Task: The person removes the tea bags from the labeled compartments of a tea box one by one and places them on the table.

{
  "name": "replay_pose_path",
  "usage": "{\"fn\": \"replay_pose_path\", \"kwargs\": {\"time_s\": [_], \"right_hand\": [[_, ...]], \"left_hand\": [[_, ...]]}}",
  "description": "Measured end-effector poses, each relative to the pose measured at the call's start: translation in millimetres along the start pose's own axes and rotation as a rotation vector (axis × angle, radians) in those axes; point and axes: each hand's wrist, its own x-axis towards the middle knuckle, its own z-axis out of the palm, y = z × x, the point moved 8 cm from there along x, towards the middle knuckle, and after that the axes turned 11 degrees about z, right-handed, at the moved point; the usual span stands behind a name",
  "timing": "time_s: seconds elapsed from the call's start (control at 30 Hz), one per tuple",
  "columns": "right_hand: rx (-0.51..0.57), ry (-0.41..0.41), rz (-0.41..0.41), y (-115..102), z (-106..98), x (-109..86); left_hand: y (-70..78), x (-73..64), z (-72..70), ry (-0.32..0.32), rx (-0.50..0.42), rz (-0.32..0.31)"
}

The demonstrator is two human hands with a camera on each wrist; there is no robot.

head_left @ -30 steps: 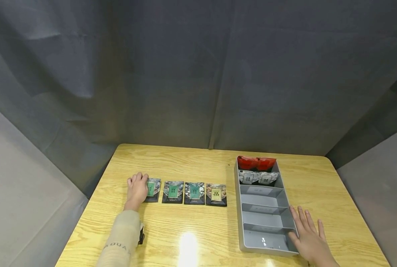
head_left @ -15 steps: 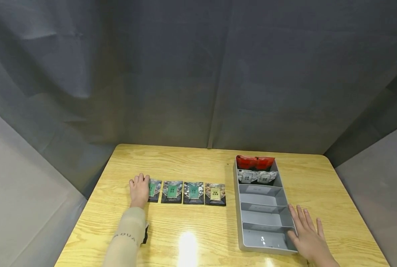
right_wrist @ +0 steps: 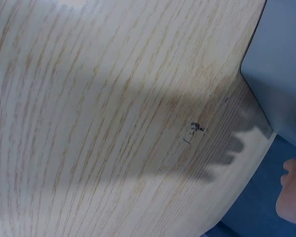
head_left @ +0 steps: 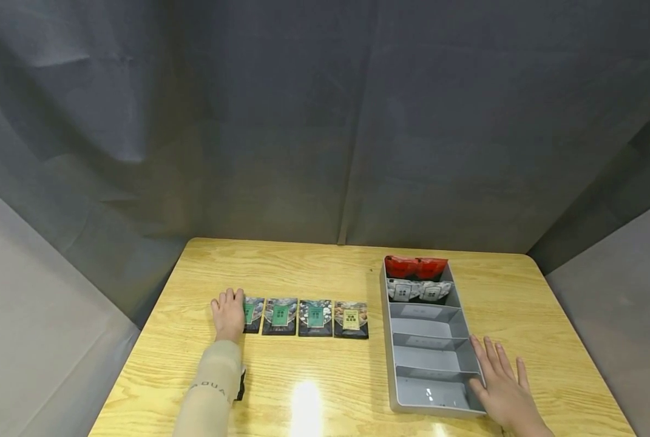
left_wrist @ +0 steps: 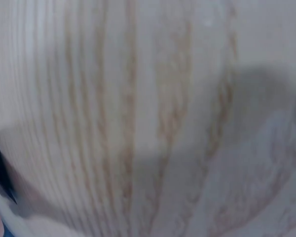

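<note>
Where flat, four packets (head_left: 315, 318)

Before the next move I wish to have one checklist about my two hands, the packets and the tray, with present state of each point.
1. Left hand at the leftmost flat dark packet with green label: ok.
2. Firm grip on that packet: cannot tell, the hand hides part of it.
3. Three other flat dark packets with coloured labels in a row, labels up: ok.
4. Right hand beside the grey rectangular divided tray, fingers spread: ok.
5. Two red packets in the tray's farthest compartment: ok.
6. Small print readable: not ok.
</note>
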Motion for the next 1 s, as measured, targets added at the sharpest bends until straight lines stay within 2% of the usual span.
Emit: {"fn": "replay_pose_path", "kwargs": {"time_s": [0.37, 0.63, 0.8, 1.0], "right_hand": [[-0.002, -0.003, 0.008, 2.1, 1.4, 0.7], [0.001, -0.018, 0.011, 2.0, 2.1, 0.9], [0.006, -0.019, 0.015, 0.8, 0.8, 0.5], [0.001, -0.019, 0.012, 1.1, 1.5, 0.5]], "left_hand": [[-0.7, 0.3, -1.4, 0.033, -0.04, -0.008], [1.6, 3.2, -11.4, 0.047, -0.072, -0.029], [14.8, 9.1, -15.7, 0.049, -0.051, -0.015], [50.3, 19.2, -21.8, 0.112, -0.05, 0.048]]}}
